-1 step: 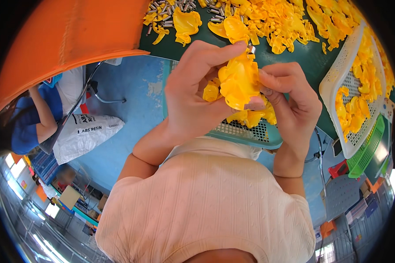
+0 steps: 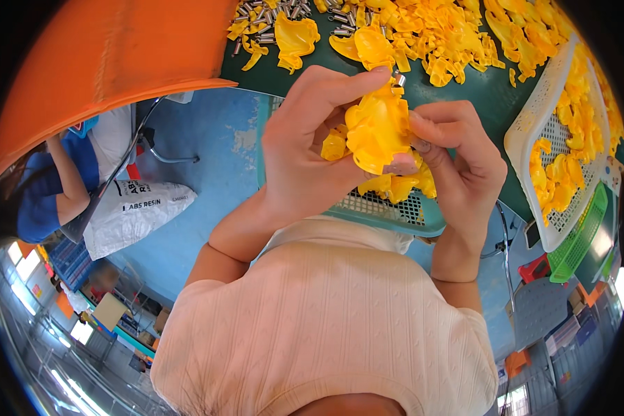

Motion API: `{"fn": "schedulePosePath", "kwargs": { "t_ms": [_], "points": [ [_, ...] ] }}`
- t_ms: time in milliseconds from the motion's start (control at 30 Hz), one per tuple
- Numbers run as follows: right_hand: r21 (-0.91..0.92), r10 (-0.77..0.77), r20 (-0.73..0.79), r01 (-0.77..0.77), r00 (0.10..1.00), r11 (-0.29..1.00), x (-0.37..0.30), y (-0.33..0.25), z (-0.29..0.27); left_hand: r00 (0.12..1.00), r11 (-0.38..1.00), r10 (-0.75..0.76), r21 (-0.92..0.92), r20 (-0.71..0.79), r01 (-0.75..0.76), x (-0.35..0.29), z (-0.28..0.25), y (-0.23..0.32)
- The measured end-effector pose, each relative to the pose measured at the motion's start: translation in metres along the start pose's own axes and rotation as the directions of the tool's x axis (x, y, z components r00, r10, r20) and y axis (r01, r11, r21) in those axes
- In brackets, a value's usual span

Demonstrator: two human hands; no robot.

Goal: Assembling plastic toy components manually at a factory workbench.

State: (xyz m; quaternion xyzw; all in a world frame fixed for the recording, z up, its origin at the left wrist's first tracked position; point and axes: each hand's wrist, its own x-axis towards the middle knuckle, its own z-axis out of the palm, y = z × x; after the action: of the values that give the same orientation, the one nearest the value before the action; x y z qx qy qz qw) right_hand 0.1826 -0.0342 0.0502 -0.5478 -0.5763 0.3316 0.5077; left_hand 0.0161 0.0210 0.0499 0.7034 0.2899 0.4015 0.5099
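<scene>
A curved, glossy yellow plastic piece (image 2: 378, 132) is held up in front of me, over the table's near edge. My left hand (image 2: 308, 132) grips it from the left, with the thumb along its upper end and fingertips under its lower end. My right hand (image 2: 457, 142) is closed at the piece's right edge, thumb and forefinger pinched there. What lies between those fingertips is too small to make out. A small shiny metal cylinder (image 2: 399, 80) shows at the upper end of the piece. Below my hands, a green basket (image 2: 426, 223) holds more yellow pieces (image 2: 395, 187).
On the dark green table (image 2: 457, 97) lie heaps of yellow plastic parts (image 2: 440, 41) and small metal cylinders (image 2: 267, 21). A white perforated basket (image 2: 527, 132) with yellow parts stands at right. An orange panel (image 2: 118, 62) borders the left; beyond it sits another person (image 2: 48, 187) beside a white sack (image 2: 142, 215).
</scene>
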Motion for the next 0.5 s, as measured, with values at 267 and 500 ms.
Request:
{"fn": "schedulePosePath", "kwargs": {
  "t_ms": [267,500],
  "points": [
    [0.213,0.066,-0.101,-0.044,0.993,0.976,0.003,0.004,-0.001,0.995,0.978,-0.084,-0.196,-0.047,0.073,-0.006,0.002,-0.011],
    [-0.022,0.051,-0.216,-0.057,0.975,0.998,0.025,0.018,-0.009,0.916,0.762,-0.391,-0.527,0.092,0.377,-0.031,-0.005,-0.016]
  ]
}}
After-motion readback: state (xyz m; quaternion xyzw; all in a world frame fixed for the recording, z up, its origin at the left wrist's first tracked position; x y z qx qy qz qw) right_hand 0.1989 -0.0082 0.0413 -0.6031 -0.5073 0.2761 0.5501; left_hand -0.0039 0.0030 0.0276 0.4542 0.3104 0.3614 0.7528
